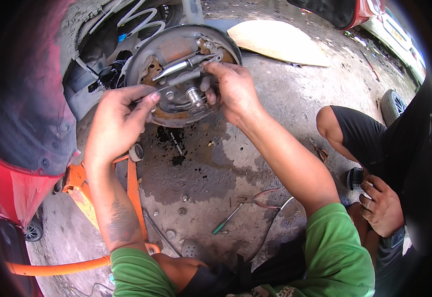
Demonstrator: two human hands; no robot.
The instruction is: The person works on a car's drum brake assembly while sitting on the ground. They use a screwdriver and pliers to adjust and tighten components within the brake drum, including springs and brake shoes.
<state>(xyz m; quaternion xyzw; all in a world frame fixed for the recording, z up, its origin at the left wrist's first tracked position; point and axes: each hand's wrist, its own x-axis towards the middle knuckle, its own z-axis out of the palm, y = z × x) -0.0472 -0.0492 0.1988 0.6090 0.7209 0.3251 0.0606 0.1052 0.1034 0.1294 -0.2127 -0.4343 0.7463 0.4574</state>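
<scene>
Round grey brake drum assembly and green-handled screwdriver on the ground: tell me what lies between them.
In the head view, between the round grey brake drum assembly and the green-handled screwdriver lies stained concrete ground with dark oily spots; no other tool there.

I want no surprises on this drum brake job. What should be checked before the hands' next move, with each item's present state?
1. Left hand on the brake assembly's left edge: ok.
2. Right hand gripping at the spring bar: ok.
3. Spring seated at both ends: cannot tell.
4. Orange jack under the car: ok; contact point hidden.
5. Screwdriver and pliers lying on the floor: ok.
6. Bystander's hand apart from the work: ok.
</scene>
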